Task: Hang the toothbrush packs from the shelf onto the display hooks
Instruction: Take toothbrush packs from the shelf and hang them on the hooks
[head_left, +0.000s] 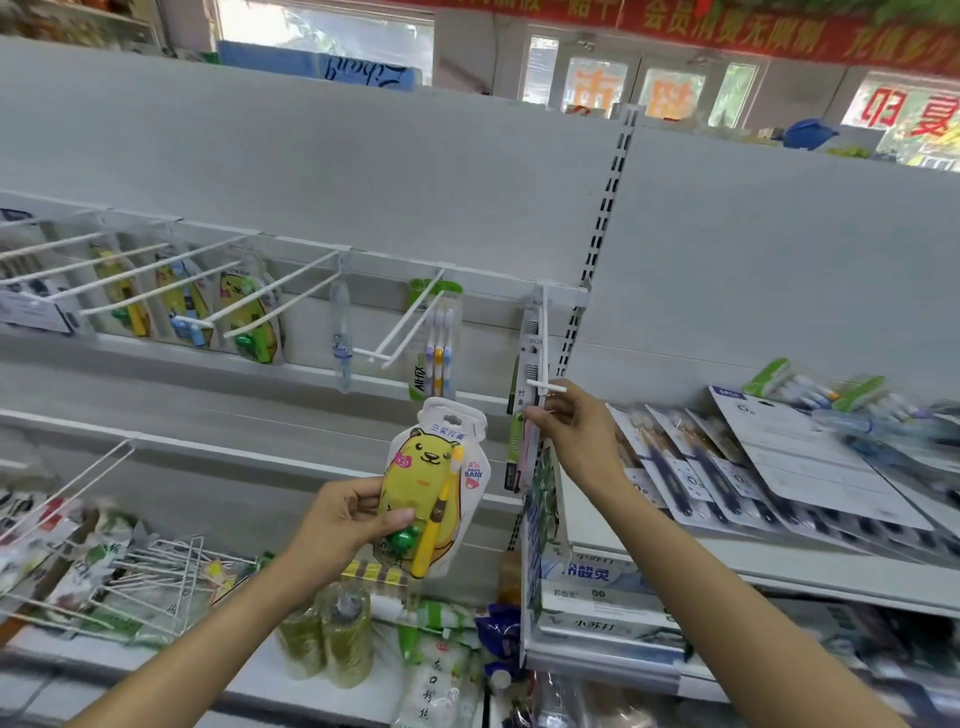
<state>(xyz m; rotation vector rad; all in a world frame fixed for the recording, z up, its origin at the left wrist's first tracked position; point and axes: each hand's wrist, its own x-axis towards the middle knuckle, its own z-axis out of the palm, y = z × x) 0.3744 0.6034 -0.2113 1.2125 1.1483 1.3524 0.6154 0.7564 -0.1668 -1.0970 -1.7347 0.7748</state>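
My left hand (345, 517) grips a yellow bear-printed children's toothbrush pack (436, 488), held upright below the hook rail. My right hand (574, 423) pinches the top of a slim green and pink toothbrush pack (519, 447) right at the tip of the rightmost white display hook (543, 358). Further packs hang at the back of that hook. A three-brush pack (439, 338) hangs on the middle double hook (410, 322). Several yellow bear packs (249, 322) hang on the left hooks. Flat toothbrush packs (727, 467) lie on the right shelf.
A white rail (311, 247) carries the long hooks, which jut toward me. Loose wire hooks (156, 577) lie on the lower left shelf among packets. Bottles (332, 634) and boxed goods (597, 587) fill the shelves below my arms.
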